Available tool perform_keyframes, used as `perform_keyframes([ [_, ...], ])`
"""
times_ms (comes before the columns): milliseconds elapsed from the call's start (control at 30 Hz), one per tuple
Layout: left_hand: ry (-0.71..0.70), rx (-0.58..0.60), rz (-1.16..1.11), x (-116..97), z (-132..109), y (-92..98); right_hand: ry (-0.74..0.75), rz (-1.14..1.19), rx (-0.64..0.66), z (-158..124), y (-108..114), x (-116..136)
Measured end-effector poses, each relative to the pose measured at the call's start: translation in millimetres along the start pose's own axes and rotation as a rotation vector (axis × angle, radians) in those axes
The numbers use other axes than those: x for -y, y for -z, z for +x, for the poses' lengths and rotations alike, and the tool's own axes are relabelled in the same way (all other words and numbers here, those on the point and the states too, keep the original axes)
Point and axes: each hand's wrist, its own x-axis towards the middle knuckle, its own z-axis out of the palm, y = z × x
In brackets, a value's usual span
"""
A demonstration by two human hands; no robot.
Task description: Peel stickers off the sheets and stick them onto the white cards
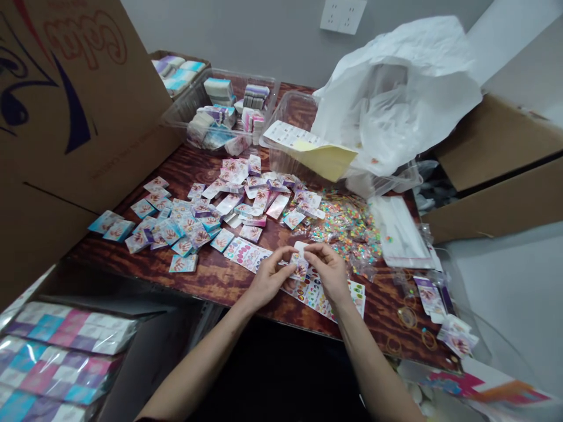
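Between my two hands is a small printed carton [299, 264] with a white flap at its top. My left hand [275, 274] pinches the carton's left side with thumb and fingers. On the other side, my right hand [328, 271] has its fingertips closed at the upper right edge, by the flap. Beneath both hands lie sticker sheets [248, 255] with rows of coloured nail designs. Just beyond the right hand is a heap of small clear bags with colourful bits [347, 225]. Many small cartons [189, 225] in blue, purple and pink are spread to the left.
Clear plastic tubs [176, 114] at the back hold stacked flat cartons. A white plastic bag [396, 99] and a yellow sheet [328, 159] rest over another tub. Large cardboard boxes flank the wooden table [206, 284]. Rubber bands [407, 317] lie at right; wrapped carton packs [57, 363] at lower left.
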Motion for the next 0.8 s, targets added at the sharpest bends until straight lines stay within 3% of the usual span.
perform_keyframes([
  [100,-0.007,-0.012,0.018,1,0,0.9,-0.048,0.054,0.015,-1,-1,2],
  [267,-0.024,-0.113,-0.003,9,0,-0.9,0.005,-0.104,0.109,-4,4,5],
  [500,-0.116,-0.13,0.115,8,-1,-3.0,0.007,0.046,-0.013,-9,-5,0],
  [667,-0.131,-0.082,0.154,2,-1,-3.5,0.134,-0.005,-0.179,-14,-15,2],
  [800,-0.075,-0.028,0.055,3,-1,-0.3,0.113,-0.1,-0.083,-12,-10,4],
])
